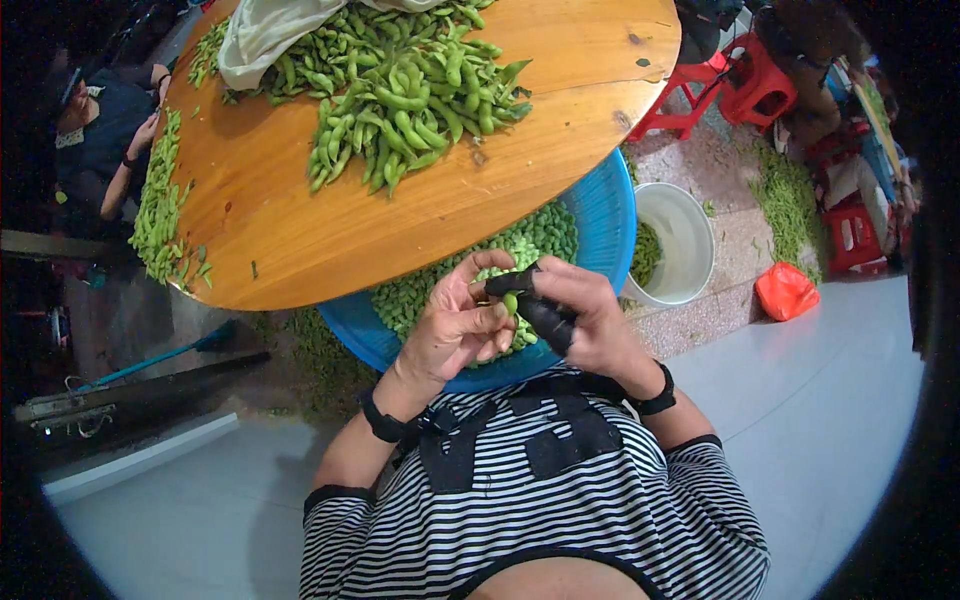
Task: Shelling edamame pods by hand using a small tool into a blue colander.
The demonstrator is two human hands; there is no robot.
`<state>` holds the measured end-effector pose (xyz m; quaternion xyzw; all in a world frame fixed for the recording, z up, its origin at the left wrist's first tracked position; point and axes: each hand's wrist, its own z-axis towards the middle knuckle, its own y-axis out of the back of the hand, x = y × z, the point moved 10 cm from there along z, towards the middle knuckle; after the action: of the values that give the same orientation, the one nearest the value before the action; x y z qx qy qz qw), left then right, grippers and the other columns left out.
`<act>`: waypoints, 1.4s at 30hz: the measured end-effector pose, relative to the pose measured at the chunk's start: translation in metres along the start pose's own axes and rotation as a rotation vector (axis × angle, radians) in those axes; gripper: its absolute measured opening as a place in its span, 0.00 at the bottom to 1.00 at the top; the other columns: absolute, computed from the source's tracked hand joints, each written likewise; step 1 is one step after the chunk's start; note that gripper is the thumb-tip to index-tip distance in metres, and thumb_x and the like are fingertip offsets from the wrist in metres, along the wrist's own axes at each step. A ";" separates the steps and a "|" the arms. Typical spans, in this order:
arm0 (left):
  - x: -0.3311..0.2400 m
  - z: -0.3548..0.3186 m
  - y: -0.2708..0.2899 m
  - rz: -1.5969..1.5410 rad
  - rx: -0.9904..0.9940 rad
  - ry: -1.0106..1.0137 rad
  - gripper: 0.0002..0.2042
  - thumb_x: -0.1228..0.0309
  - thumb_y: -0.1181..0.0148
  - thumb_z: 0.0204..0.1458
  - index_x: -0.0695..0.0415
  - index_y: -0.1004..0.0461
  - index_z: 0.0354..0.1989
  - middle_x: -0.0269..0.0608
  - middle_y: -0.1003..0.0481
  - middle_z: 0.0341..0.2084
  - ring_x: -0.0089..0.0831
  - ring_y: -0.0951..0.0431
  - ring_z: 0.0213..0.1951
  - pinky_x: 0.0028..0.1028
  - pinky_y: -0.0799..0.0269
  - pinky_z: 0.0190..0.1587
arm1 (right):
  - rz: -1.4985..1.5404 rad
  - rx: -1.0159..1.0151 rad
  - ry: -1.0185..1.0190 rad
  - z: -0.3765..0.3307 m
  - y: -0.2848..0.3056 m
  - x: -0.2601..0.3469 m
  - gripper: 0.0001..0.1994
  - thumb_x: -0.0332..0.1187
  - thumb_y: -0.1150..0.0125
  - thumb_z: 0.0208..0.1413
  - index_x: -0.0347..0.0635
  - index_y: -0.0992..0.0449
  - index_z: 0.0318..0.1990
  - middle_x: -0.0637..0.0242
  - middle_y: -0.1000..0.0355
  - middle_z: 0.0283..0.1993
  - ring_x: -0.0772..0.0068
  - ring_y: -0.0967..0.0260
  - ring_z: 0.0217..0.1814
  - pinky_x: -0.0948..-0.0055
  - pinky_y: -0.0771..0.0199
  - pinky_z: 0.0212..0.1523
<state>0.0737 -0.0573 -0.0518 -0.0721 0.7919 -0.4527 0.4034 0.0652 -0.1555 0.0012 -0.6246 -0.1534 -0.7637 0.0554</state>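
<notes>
1 green pod [511, 303] is grasped by the left hand [455, 318] and right hand [585, 312], above a blue basin [608, 215].

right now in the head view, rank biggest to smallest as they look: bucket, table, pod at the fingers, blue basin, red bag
Table
Blue basin, partly hidden
Bucket
Red bag
Pod

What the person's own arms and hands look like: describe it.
The left hand is ungloved; the right hand has black covers on thumb and one finger. Each wrist wears a black band. The short sleeves are black-and-white striped, with black cuffs.
</notes>
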 end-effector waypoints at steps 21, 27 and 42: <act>-0.038 -0.022 0.004 1.720 -0.163 -0.463 0.07 0.84 0.44 0.43 0.64 0.23 0.30 0.49 0.24 0.27 0.44 0.22 0.30 0.31 0.27 0.32 | -0.321 -0.326 -0.105 -0.022 0.051 -0.017 0.19 0.24 0.45 0.53 0.39 0.26 0.54 0.69 0.31 0.32 0.80 0.38 0.30 0.80 0.38 0.32; -0.027 -0.018 0.040 0.880 -0.332 -0.091 0.10 0.85 0.47 0.49 0.65 0.27 0.40 0.39 0.25 0.27 0.28 0.22 0.29 0.24 0.26 0.32 | -0.303 -0.200 -0.077 -0.012 0.026 -0.007 0.11 0.23 0.39 0.46 0.31 0.31 0.37 0.55 0.37 0.30 0.57 0.36 0.31 0.69 0.36 0.33; -0.232 -0.050 0.020 1.707 -0.779 -0.800 0.06 0.74 0.39 0.49 0.63 0.24 0.34 0.44 0.24 0.29 0.34 0.23 0.28 0.31 0.30 0.31 | -0.971 -0.842 -0.267 -0.071 0.186 0.001 0.17 0.22 0.43 0.53 0.40 0.26 0.52 0.53 0.24 0.40 0.63 0.25 0.38 0.69 0.28 0.40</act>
<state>0.1978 0.0983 0.0793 0.2445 0.4785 0.3327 0.7749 0.0500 -0.3528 0.0208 -0.5422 -0.1116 -0.6125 -0.5642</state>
